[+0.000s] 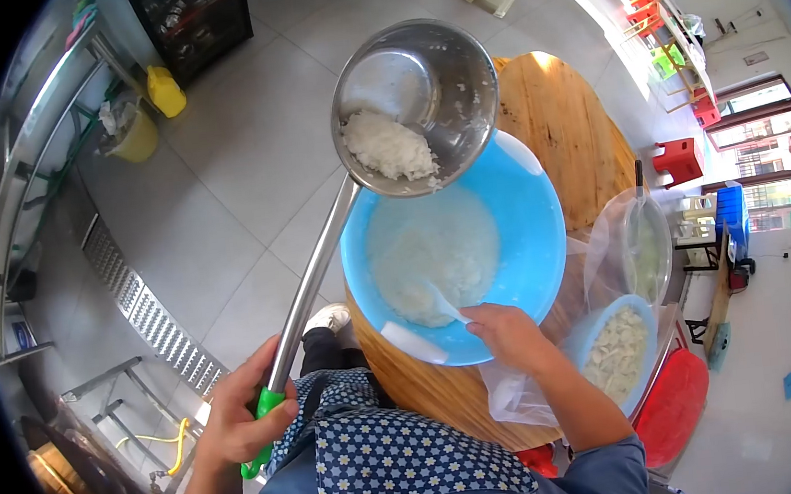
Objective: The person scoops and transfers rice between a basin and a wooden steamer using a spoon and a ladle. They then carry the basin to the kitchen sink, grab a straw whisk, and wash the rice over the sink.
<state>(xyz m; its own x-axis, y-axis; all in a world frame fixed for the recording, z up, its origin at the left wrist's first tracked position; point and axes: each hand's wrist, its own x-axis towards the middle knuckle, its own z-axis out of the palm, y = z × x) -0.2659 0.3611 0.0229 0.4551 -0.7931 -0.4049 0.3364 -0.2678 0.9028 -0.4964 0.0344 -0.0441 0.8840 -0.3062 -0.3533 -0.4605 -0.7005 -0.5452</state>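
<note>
My left hand (244, 408) grips the green end of a long-handled metal ladle (455, 77). The ladle's bowl is tilted over the far edge of a blue basin (534, 232), with a clump of white, rice-like food (390, 146) at its lower side. More white food (434, 243) lies in the basin. My right hand (511, 334) is closed around the handle of a white spoon (442, 300), whose head is down in the basin's contents near the close rim. The basin stands on a wooden table (560, 114).
Right of the basin are a pale blue basket (651, 336) of whitish pieces, a clear plastic bag (517, 393) and a lidded strainer-like bowl (646, 249). A red stool (673, 411) is at the lower right. Metal shelving (22, 180) and a floor drain (152, 316) lie left.
</note>
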